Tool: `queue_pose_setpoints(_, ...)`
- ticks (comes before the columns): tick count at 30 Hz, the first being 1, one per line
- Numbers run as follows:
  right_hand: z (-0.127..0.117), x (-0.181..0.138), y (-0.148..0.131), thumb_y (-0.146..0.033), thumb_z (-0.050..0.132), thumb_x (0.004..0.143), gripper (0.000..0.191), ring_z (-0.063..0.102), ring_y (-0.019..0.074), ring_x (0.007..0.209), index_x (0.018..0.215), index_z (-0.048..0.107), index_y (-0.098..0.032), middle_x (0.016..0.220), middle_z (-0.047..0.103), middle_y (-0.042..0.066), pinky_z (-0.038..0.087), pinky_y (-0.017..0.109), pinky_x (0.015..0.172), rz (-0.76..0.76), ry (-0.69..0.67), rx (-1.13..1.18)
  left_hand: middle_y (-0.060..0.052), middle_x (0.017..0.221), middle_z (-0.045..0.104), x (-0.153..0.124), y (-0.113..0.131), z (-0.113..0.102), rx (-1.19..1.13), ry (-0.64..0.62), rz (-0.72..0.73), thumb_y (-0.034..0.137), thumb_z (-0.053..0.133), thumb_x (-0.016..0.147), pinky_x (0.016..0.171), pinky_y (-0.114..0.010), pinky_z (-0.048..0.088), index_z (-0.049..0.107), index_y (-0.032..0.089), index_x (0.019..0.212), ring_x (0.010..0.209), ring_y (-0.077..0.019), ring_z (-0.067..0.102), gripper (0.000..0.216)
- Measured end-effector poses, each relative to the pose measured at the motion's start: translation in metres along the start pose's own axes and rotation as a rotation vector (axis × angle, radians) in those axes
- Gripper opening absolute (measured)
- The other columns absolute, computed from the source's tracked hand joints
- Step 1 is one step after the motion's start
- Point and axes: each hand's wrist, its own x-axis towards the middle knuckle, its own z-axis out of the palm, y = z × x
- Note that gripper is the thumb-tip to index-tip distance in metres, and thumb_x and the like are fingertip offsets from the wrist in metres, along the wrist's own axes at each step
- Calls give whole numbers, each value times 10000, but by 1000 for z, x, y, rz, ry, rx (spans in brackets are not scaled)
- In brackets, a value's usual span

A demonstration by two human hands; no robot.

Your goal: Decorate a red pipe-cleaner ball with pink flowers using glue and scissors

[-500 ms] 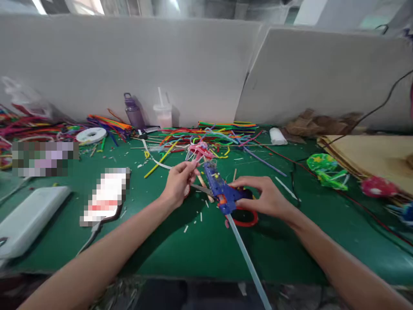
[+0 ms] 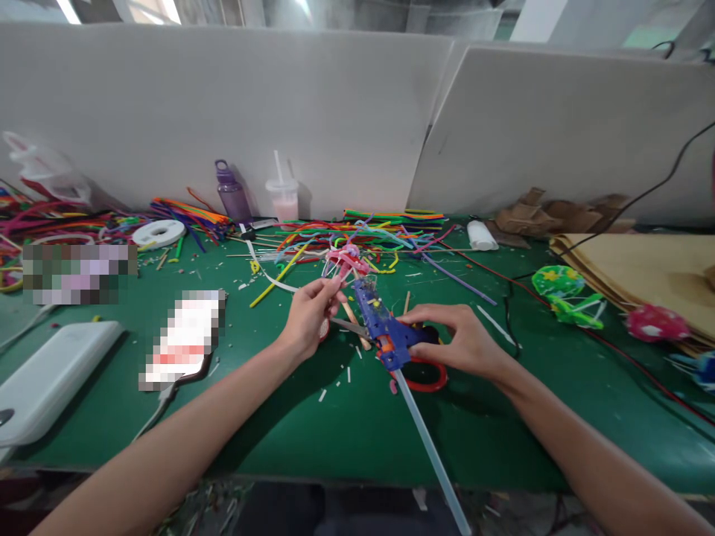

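My left hand (image 2: 308, 316) is closed in a pinch on a small pink pipe-cleaner piece (image 2: 346, 262), held a little above the green table (image 2: 346, 424). My right hand (image 2: 461, 341) grips the handle of a blue hot glue gun (image 2: 380, 321), whose nozzle points up toward the pink piece. A clear glue stick (image 2: 427, 447) sticks out of the gun's back toward me. Under the right hand lie red-handled scissors (image 2: 424, 380), blades pointing left.
Loose coloured pipe cleaners (image 2: 369, 231) cover the back of the table. A purple bottle (image 2: 232, 193), a cup with straw (image 2: 282, 197), a white tape roll (image 2: 159, 233) and a white box (image 2: 50, 376) stand left. Green (image 2: 561, 292) and pink (image 2: 655, 321) crafts and brown paper (image 2: 648, 272) lie right. White boards close the back.
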Motion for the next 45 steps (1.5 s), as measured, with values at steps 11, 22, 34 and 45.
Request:
queue_pose_setpoints(11, -1, -1, 0, -341, 755, 720, 261, 706, 192, 792, 933, 743, -190, 892, 763, 57, 539, 271, 740, -17, 15, -10, 14, 585, 576, 0, 0, 0, -3, 0, -2, 397, 773, 651, 407, -168, 237, 641, 118, 682, 436, -22, 384, 310)
queue_pose_setpoints(22, -2, -2, 2, -367, 753, 722, 272, 708, 204, 792, 940, 747, -205, 887, 763, 59, 548, 291, 739, -33, 43, -33, 23, 563, 552, -2, 2, 3, 4, -6, -13, 382, 760, 671, 404, -175, 232, 626, 121, 663, 436, -25, 377, 294)
queue_pose_setpoints(34, -13, -1, 19, -345, 713, 739, 348, 644, 208, 851, 1050, 651, -203, 1035, 688, 73, 529, 334, 769, 64, 294, -66, 21, 567, 559, 1, 0, 0, -45, 31, -29, 370, 760, 677, 407, -170, 253, 647, 116, 684, 437, -25, 394, 278)
queue_pose_setpoints(45, -83, -16, 85, -504, 681, 713, 446, 657, 318, 1014, 1071, 698, -239, 1178, 680, 99, 513, 454, 873, 497, -141, -360, 32, 557, 546, 10, 1, -7, -80, 113, -10, 341, 740, 717, 399, -164, 271, 653, 116, 716, 425, -23, 397, 241)
